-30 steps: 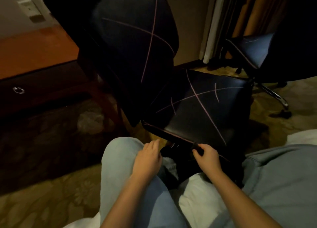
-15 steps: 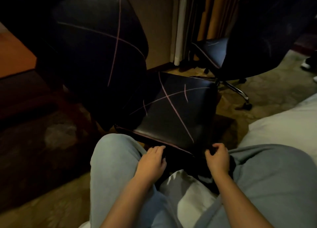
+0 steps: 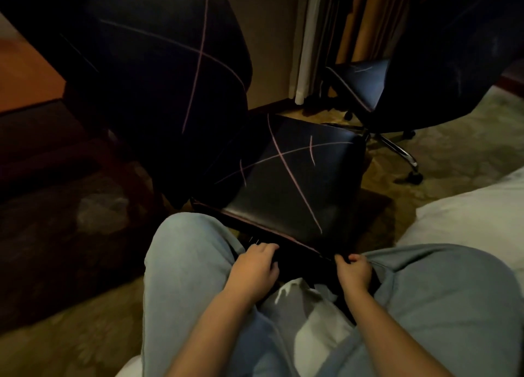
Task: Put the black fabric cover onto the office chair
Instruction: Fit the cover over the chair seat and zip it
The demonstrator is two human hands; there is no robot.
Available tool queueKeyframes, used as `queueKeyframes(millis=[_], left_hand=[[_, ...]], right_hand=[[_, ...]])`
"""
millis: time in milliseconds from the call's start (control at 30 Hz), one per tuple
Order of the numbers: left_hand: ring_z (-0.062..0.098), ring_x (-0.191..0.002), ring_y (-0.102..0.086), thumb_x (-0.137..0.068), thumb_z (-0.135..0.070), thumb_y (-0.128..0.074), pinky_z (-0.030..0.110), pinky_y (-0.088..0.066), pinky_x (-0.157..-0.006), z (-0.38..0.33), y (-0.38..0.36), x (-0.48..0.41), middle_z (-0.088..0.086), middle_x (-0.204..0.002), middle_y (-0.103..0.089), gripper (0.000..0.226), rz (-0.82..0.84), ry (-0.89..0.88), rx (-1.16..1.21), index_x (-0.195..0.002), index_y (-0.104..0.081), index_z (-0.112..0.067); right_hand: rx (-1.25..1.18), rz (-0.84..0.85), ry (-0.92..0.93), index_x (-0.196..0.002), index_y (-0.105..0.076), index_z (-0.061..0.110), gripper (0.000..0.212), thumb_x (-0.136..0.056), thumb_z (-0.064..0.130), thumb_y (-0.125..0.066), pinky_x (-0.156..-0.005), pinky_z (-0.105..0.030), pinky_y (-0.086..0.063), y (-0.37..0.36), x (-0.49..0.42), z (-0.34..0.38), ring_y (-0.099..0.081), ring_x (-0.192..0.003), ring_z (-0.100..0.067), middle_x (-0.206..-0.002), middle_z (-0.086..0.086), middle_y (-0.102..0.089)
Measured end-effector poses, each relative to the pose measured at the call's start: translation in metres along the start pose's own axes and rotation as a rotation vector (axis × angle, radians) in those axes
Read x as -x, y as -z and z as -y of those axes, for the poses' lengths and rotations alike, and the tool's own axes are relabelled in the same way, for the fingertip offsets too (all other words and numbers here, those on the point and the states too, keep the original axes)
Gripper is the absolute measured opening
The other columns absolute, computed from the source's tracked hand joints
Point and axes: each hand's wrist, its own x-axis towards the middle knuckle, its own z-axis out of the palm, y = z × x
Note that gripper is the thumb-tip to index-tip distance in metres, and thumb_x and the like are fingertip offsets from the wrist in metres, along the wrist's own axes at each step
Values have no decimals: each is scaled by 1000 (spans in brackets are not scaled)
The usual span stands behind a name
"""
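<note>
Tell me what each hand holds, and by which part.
Both hold the black cover at its front edge below the chair seat: right hand pinches near the corner, left hand curls over it.

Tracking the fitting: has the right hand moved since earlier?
Yes: the right hand slid rightward along the front edge of the chair seat, toward its corner.

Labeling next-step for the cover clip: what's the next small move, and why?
Probably tug the black fabric cover down under the office chair seat's near edge: it already spans the seat, and left hand and right hand grip it there.
</note>
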Motion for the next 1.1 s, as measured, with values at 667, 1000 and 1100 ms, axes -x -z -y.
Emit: queueKeyframes(millis=[667, 1000, 1100], left_hand=[[18, -115, -54, -98, -30, -43, 30, -43, -87, 31, -4, 11, 0, -127, -59, 38, 41, 77, 18, -134, -49, -20], [20, -110, -58, -98, -31, -43, 33, -47, -86, 14, -10, -1, 1, -123, -61, 36, 92, -7, -27, -131, -52, -21], [21, -111, -58, -98, -31, -43, 34, -48, -87, 15, -12, -2, 1, -124, -61, 36, 98, -5, -24, -131, -52, -21]], right_hand=[[328, 50, 375, -104, -64, 10, 25, -80, 10, -73, -78, -32, -46, -7, 18, 5, -59, -93, -33, -118, -13, -50], [381, 84, 398, -100, -61, 16, 22, -82, 9, -71, -82, -33, -51, -10, 15, 1, -59, -93, -28, -120, -7, -46], [353, 29, 252, -98, -60, 12, 22, -79, 4, -70, -80, -35, -49, -3, 9, -5, -58, -93, -33, -119, -15, -49]])
